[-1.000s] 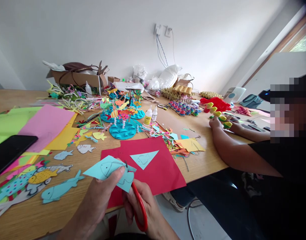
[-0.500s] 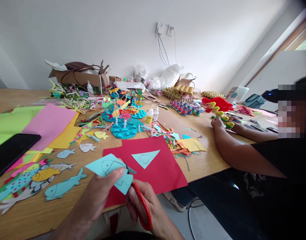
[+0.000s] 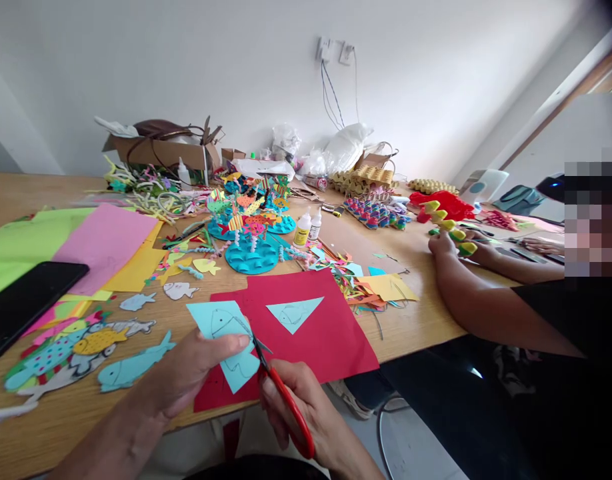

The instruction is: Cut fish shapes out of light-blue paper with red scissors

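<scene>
My left hand point(image 3: 199, 363) pinches a light blue piece of paper point(image 3: 225, 317) with a fish outline drawn on it, thumb on top. My right hand point(image 3: 299, 407) is closed round the red handles of a pair of scissors point(image 3: 295, 410). Their blades meet the right edge of the blue paper, close to my left thumb. Below lies red paper point(image 3: 331, 333), bearing a light blue triangular offcut point(image 3: 295, 315) with a smaller drawn fish. To the left, a cut-out blue fish point(image 3: 133, 365) rests on the wooden table, beside a pile of colourful paper fish point(image 3: 56, 353).
A black phone point(image 3: 33, 300) lies on coloured sheets at left. Turquoise stands point(image 3: 252, 257) with paper fish, glue bottles point(image 3: 303, 229) and paper scraps point(image 3: 359, 290) are beyond the red paper. At right, a co-worker's hands point(image 3: 443, 245) hold a yellow-and-green piece.
The blue paper has turned slightly, and the scissor blades now show more plainly at its right edge. My right hand has shifted slightly right and down. The view has moved a little.
</scene>
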`<action>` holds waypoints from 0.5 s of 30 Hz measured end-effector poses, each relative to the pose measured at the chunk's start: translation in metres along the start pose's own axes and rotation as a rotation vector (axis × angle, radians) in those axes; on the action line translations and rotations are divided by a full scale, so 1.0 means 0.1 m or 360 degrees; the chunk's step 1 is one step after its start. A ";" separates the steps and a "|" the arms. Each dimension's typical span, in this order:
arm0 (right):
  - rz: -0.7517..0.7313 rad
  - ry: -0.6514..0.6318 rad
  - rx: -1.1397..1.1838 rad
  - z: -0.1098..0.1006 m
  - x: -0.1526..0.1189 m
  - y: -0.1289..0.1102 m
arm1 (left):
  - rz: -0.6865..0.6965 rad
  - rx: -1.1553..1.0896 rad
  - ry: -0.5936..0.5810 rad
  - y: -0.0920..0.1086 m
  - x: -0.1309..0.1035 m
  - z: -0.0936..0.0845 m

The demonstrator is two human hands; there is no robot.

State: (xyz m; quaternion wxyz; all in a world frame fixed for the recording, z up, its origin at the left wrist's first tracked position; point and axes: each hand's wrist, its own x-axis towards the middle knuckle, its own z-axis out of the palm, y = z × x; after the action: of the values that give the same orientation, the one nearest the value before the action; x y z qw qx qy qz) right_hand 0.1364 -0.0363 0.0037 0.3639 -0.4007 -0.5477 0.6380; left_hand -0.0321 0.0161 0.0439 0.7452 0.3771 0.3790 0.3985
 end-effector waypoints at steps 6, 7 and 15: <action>-0.0009 -0.0034 -0.0059 -0.02 0.00 -0.01 | -0.0082 0.0069 -0.0095 0.04 0.02 -0.05; -0.0016 -0.0040 -0.0075 -0.02 0.00 -0.01 | -0.0086 0.0084 -0.0098 0.05 0.03 -0.07; -0.0006 -0.0086 -0.0115 -0.05 -0.01 -0.01 | -0.0173 0.0293 -0.0169 0.08 0.07 -0.18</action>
State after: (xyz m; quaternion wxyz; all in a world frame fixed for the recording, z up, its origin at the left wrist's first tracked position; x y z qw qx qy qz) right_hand 0.1416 -0.0352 0.0044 0.3355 -0.3952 -0.5807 0.6277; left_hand -0.0469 0.0302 0.0414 0.7470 0.4435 0.3939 0.3003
